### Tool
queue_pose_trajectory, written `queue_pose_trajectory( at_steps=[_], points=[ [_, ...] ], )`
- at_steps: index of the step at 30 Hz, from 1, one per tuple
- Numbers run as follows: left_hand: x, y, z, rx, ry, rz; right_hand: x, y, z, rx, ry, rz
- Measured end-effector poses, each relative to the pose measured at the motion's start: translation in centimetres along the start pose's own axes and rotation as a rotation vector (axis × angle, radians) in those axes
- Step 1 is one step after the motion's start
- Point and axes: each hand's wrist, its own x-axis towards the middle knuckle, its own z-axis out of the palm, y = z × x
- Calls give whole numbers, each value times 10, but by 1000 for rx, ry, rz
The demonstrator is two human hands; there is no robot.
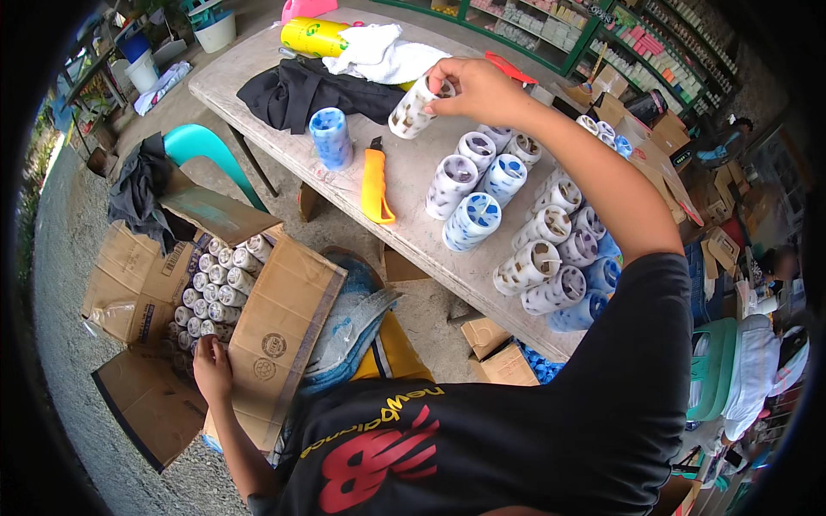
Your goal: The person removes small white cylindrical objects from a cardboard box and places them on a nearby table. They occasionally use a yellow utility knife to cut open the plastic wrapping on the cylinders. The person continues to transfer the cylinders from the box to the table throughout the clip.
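My right hand [481, 93] grips the top rim of a white pillar candle with brown patches [412, 115] near the far side of the table. A blue mottled candle [330, 138] and a yellow utility knife [376, 184] stand and lie to its left. Several white candles with blue patches [473, 222], purple patches [452, 187] or brown patches [528, 266] stand upright on the right, some showing wicks. Down on the left, my left hand [213, 369] reaches into an open cardboard box [293, 329] beside rows of packed candles [218, 284]; whether its fingers hold one is unclear.
Black cloth [310, 90], a white towel [390, 55] and a yellow roll [313, 35] lie at the table's [400, 187] far end. A teal chair [210, 151] stands behind the box. Shelves of candles [652, 48] line the back; another person [716, 151] is at far right.
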Motion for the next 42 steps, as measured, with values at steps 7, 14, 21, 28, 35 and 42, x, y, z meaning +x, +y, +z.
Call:
queue_pose_trajectory(
  at_steps=[7,14,21,28,35,42],
  points=[
    [0,14,-3,5,10,20,-13,-30,19,-140,-333,-1],
    [-5,6,0,31,12,42,-81,-65,-75,-160,-143,49],
    [0,-4,4,28,0,3,-198,-102,-66,-525,-267,259],
    [2,-5,3,39,-24,-9,-218,-77,-48,-316,-86,240],
    [3,-9,5,37,-9,19,-209,-3,-64,-370,110,465],
    [-3,-1,1,54,-12,14,-194,53,-76,-112,163,486]
  ],
)
